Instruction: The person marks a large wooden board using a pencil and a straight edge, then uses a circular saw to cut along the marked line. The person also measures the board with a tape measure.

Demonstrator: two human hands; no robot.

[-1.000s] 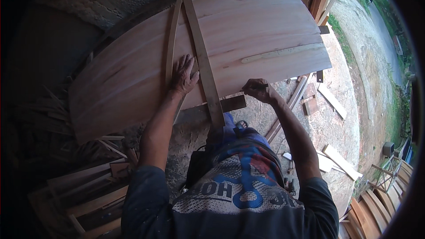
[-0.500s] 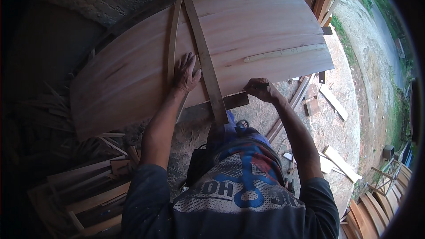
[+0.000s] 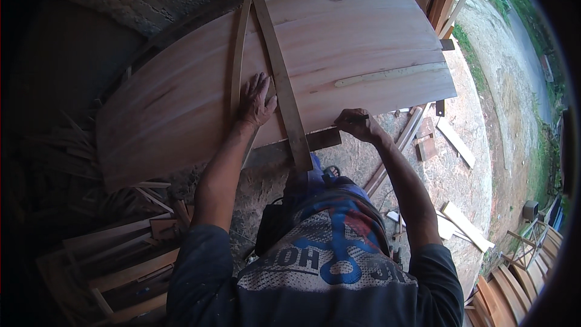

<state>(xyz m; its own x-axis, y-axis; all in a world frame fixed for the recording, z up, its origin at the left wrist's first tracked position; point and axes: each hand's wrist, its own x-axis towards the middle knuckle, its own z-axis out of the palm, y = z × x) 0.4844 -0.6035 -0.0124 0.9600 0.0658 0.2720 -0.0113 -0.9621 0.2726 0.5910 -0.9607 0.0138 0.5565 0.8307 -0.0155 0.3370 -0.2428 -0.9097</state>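
The large wooden panel (image 3: pixel 339 54) lay flat in front of the person, its pale, reddish grain running lengthwise and its near edge bowed by the lens. Two narrow wooden strips rested on its face: a broad straight strip (image 3: pixel 283 79) ran from the far edge down past the near edge, overhanging toward the person, and a thinner strip (image 3: pixel 237 54) lay just to its left, the two meeting at the far end to form a narrow wedge. The left hand (image 3: pixel 255 100) lay palm down, fingers spread and open, pressed on the panel between the two strips and touching both; it gripped nothing. The right hand (image 3: pixel 356 125) sat at the near edge of the panel, to the right of the broad strip, fingers curled shut around a small dark pencil-like tool (image 3: pixel 358 118) whose tip could not be made out. A short pale sliver of wood (image 3: pixel 390 74) lay on the panel's right part, apart from both hands. Below the near edge a dark support block (image 3: pixel 324 139) showed beneath the panel. Offcuts (image 3: pixel 457 142) were scattered on the concrete floor (image 3: pixel 472 194) to the right, and a heap of stacked slats and frames (image 3: pixel 115 260) stood at the lower left.
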